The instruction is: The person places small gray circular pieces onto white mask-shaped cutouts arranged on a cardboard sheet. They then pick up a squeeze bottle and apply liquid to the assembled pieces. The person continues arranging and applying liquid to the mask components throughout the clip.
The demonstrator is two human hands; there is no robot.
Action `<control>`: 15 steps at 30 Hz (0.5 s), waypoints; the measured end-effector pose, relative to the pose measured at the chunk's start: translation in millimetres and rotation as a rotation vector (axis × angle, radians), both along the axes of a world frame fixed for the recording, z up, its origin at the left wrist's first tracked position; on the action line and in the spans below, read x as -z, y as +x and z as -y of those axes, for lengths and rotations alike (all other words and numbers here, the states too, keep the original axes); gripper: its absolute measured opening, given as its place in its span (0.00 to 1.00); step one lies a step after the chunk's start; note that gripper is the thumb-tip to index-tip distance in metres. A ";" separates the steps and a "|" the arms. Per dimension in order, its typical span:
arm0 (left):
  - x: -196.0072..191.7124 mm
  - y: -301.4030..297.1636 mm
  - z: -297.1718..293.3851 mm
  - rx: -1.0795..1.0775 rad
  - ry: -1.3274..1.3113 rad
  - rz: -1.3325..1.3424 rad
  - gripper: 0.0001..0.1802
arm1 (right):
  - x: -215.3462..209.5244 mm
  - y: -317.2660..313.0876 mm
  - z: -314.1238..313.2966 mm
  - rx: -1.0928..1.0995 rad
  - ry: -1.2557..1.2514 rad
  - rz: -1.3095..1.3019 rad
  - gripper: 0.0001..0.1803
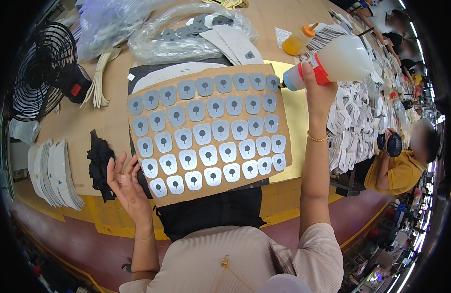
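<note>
My right hand point(319, 95) grips a translucent squeeze bottle point(350, 58) with a red band and a blue collar. The bottle is tipped to the left. Its dark nozzle is at the top right grey patch point(272, 83); whether it touches cannot be made out. Rows of these rounded patches, each with a dark round mark and stem, lie on a brown cardboard sheet point(286, 128). Many of them look shiny, the lower rows most of all. Beside the sheet's lower left edge is my left hand point(130, 193), its fingers apart and nothing in them.
A black fan point(37, 73) stands at the left, with stacked white pieces point(54, 173) and black cloth point(101, 163) nearer. Behind the sheet lies a plastic bag point(186, 41) of grey pieces. An orange-capped bottle point(298, 41) stands behind. Right are white cutouts point(352, 127) and a co-worker point(396, 168).
</note>
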State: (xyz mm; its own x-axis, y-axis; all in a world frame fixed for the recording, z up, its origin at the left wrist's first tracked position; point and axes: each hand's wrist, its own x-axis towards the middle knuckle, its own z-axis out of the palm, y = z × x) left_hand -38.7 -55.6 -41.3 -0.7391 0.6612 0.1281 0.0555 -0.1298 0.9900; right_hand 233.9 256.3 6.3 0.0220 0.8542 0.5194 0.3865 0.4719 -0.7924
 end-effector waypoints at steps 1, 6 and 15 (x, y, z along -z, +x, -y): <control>-0.2 -0.2 -0.2 -0.001 -0.002 -0.001 0.26 | 1.2 1.9 -0.5 -0.013 -0.010 -0.018 0.27; -3.3 -1.6 -1.3 -0.018 -0.007 0.042 0.26 | -2.8 9.1 -5.9 -0.075 -0.067 -0.168 0.26; -0.4 -3.7 -2.7 -0.006 -0.004 0.025 0.25 | -7.5 -9.1 -14.2 -0.012 0.000 -0.059 0.27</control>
